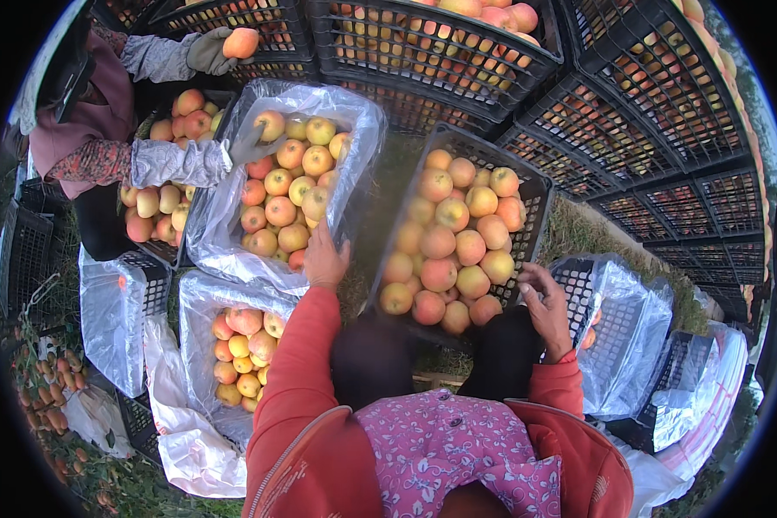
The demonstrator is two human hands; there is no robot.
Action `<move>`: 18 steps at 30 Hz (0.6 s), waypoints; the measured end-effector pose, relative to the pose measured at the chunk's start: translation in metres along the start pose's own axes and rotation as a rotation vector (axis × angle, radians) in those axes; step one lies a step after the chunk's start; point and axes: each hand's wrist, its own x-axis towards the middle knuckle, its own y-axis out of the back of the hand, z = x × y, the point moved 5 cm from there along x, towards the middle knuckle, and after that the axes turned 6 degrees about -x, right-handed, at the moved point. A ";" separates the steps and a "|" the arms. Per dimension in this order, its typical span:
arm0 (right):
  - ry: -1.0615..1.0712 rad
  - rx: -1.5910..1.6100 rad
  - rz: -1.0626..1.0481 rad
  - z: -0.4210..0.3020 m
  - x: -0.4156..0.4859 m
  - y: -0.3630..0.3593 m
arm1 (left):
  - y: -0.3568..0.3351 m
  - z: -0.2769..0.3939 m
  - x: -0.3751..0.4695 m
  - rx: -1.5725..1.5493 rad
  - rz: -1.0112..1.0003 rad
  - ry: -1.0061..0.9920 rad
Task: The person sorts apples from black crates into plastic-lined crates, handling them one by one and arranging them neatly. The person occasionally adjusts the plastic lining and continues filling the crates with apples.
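Observation:
My left hand (pixel 327 258) reaches over the near right edge of a plastic-lined crate (pixel 366 123). Its fingers touch or nearly touch the apples (pixel 280 211) inside; the hand's back hides whether one is in its grasp. Before my knees sits a black plastic crate (pixel 539 213), heaped with red-and-yellow apples (pixel 453 243). By that crate's right side my right hand (pixel 549 309) is held with fingers apart and nothing visible in it.
At left a co-worker's gloved hand (pixel 210 53) holds an apple (pixel 240 43); the other glove (pixel 249 147) reaches into the same lined crate. Another lined crate (pixel 197 291) holds apples at lower left. Stacked black crates (pixel 427 55) stand ahead, and crates with clear liners (pixel 628 337) lie right.

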 end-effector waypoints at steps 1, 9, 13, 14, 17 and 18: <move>-0.084 0.082 0.094 0.021 -0.015 0.024 | 0.001 0.002 0.000 -0.016 0.027 -0.028; -0.349 -0.001 0.444 0.212 -0.165 0.140 | 0.029 0.010 0.000 -0.194 0.165 -0.024; -0.457 -0.054 0.483 0.266 -0.208 0.140 | 0.057 0.039 -0.014 -0.298 0.155 -0.023; -0.445 -0.115 0.477 0.271 -0.211 0.138 | 0.064 0.045 -0.017 -0.327 0.139 -0.013; -0.436 -0.151 0.468 0.279 -0.215 0.131 | 0.075 0.058 -0.023 -0.400 0.117 0.031; -0.453 -0.204 0.447 0.279 -0.214 0.129 | 0.074 0.058 -0.024 -0.437 0.095 0.075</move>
